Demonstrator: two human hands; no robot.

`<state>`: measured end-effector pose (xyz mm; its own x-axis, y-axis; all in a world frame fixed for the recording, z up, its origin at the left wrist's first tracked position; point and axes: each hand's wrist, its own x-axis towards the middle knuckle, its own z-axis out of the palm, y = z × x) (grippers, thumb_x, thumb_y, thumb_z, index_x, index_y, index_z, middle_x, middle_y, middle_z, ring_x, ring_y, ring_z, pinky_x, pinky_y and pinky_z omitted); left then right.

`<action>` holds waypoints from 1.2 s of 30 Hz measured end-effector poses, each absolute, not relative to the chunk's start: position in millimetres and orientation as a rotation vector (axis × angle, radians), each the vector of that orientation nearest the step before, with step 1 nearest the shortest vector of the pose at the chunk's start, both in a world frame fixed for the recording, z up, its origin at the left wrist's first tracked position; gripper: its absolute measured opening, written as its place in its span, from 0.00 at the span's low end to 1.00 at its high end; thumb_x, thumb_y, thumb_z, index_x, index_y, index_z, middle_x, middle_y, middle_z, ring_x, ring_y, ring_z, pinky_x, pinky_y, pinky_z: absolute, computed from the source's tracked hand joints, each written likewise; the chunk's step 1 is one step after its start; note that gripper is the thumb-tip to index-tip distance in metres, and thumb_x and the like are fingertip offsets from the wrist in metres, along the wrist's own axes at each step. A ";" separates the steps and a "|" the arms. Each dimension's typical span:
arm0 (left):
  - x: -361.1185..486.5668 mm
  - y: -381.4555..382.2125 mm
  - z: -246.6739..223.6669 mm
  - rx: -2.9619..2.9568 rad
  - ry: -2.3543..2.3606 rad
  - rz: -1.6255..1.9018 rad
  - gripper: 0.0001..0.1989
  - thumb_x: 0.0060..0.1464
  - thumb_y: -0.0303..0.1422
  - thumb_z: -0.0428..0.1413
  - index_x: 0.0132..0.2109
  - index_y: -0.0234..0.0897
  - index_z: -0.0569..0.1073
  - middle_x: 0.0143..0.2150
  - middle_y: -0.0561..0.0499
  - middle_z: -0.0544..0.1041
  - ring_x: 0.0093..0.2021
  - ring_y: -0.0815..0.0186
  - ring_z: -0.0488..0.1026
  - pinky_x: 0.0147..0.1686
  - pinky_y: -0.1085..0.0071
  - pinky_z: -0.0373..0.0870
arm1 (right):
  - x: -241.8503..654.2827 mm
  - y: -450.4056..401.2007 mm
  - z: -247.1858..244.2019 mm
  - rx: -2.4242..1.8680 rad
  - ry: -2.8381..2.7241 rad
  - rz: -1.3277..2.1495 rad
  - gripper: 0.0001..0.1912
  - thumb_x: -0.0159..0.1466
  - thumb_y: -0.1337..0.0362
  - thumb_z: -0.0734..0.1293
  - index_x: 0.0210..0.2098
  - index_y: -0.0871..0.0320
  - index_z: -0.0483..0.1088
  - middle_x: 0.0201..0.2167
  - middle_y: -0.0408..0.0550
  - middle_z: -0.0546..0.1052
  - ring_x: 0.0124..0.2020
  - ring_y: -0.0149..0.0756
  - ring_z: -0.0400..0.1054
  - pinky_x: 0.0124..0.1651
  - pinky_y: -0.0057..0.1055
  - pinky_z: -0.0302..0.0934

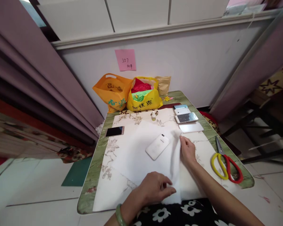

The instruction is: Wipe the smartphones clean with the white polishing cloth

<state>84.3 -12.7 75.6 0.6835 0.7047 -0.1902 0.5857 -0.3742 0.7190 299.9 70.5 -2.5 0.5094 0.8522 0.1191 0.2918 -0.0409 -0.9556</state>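
Handset [115, 131], its dark screen up, lies between nine and ten o'clock of the white phone; an orange bag [112, 91] stands at eleven. The white sheet [129, 153] should be very light and limp, quick to crease and perhaps to tear, best taken by an edge with a flat pinch. It is plain and slightly glossy where light falls, spread under the white phone, with rumpled folds along its right side.

At six o'clock the left hand [155, 187] is over the lower part of the sheet, loosely curled, thumb and forefinger apart, closed on nothing that shows. The white phone [157, 147] rests on the sheet, tilted, its top toward one o'clock. It looks rigid, modestly heavy and smooth enough to slip; a hold across both long sides would suit it, as a drop could crack it. Its back is pale with rounded corners, a dark camera spot and small lettering.

At three o'clock the right hand [188, 150] pinches the sheet's upper right edge. More phones [186, 117] lie between one and two; scissors [226, 164] with yellow and red handles lie between three and four.
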 end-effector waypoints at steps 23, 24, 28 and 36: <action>48.8 61.0 12.7 2.100 1.839 0.701 0.41 0.43 0.34 0.58 0.64 0.35 0.53 0.53 0.42 0.70 0.56 0.52 0.64 0.58 0.50 0.49 | 258.3 105.8 -0.8 -1.647 -1.774 0.521 0.12 0.65 0.58 0.60 0.38 0.54 0.74 0.36 0.47 0.75 0.35 0.36 0.69 0.39 0.31 0.60; 45.8 59.5 12.2 2.102 1.846 0.726 0.41 0.43 0.34 0.58 0.64 0.35 0.53 0.52 0.42 0.70 0.56 0.52 0.64 0.58 0.50 0.49 | 266.2 106.9 -2.1 -1.657 -1.664 0.530 0.13 0.64 0.56 0.61 0.36 0.55 0.74 0.34 0.47 0.75 0.33 0.36 0.68 0.39 0.31 0.60; 46.5 41.0 7.3 2.105 1.944 0.825 0.42 0.45 0.36 0.58 0.65 0.35 0.52 0.51 0.42 0.69 0.55 0.52 0.64 0.58 0.51 0.51 | 289.1 109.8 -3.1 -1.647 -1.073 0.648 0.21 0.58 0.47 0.65 0.35 0.59 0.73 0.26 0.44 0.73 0.24 0.33 0.63 0.30 0.29 0.59; 61.5 25.5 -6.9 1.975 1.979 0.870 0.44 0.47 0.37 0.58 0.67 0.34 0.46 0.50 0.42 0.69 0.52 0.52 0.65 0.55 0.51 0.55 | 235.7 82.3 12.7 -1.170 -1.702 0.955 0.13 0.61 0.53 0.65 0.37 0.54 0.76 0.27 0.43 0.74 0.25 0.30 0.65 0.30 0.27 0.59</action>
<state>61.5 25.5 -6.9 -0.0777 0.9643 0.2532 0.8385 -0.0742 0.5399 235.7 82.3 12.7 -0.2121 0.9536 0.2137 0.3142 0.2736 -0.9091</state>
